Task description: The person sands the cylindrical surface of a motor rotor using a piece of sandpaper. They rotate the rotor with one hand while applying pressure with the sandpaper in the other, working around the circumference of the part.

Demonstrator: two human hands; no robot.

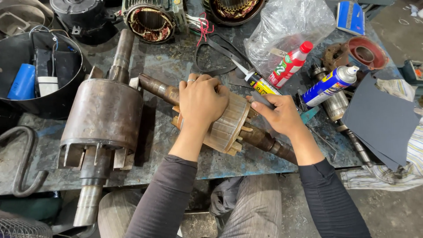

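From the head view, the left hand (200,100) lies clamped over the top of a small motor rotor (227,125), which rests slantwise on the table (176,66), its shaft running out past the grip on both sides. The right hand (280,115), just beside that grip at the rotor's end, pinches what looks like a strip of grey sandpaper (261,99). Beyond the right grip lie a blue spray can (328,85) and a glue tube (257,81); well out from the left grip lies a larger rotor (103,117).
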